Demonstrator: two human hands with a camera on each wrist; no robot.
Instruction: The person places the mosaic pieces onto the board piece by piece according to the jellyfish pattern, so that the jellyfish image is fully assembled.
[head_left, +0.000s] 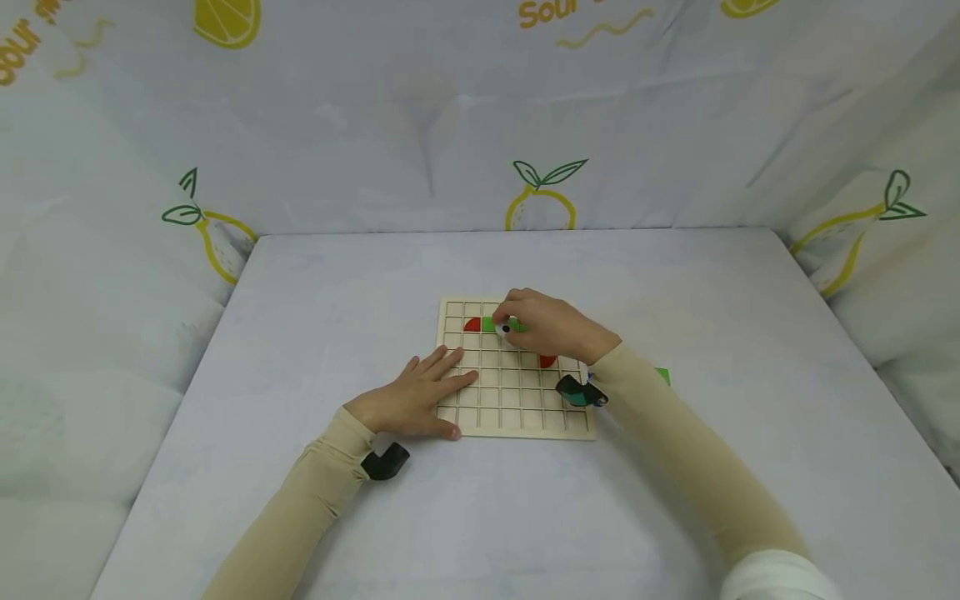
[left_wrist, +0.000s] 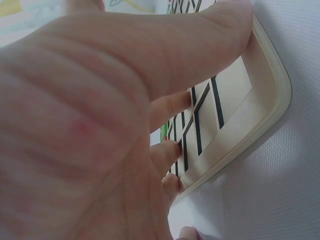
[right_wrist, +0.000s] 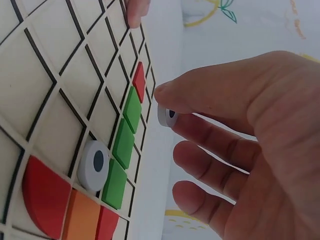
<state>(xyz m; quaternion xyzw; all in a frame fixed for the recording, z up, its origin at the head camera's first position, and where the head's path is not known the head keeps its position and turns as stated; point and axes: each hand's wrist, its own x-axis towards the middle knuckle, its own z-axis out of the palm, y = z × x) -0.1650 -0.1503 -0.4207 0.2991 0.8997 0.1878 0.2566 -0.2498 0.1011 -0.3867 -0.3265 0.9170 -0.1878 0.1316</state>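
A wooden grid board (head_left: 487, 400) lies flat on the table. My left hand (head_left: 412, 402) rests with spread fingers on its left edge, thumb at the near corner. Between thumb and index finger my right hand (head_left: 553, 323) pinches a white disc with a black dot (right_wrist: 164, 115), held over the board's far rows. Below it, a red rounded piece (right_wrist: 139, 82) and several green square tiles (right_wrist: 123, 144) form a line in the grid. A second white disc with a black dot (right_wrist: 94, 166) sits beside the green tiles, near a red curved piece (right_wrist: 46, 196) and an orange tile (right_wrist: 80, 212).
Beyond the right forearm, a green piece (head_left: 663, 376) lies on the table (head_left: 750, 333), mostly covered by the sleeve. White cloth (head_left: 360, 125) with lemon drawings hangs behind the table and along both sides.
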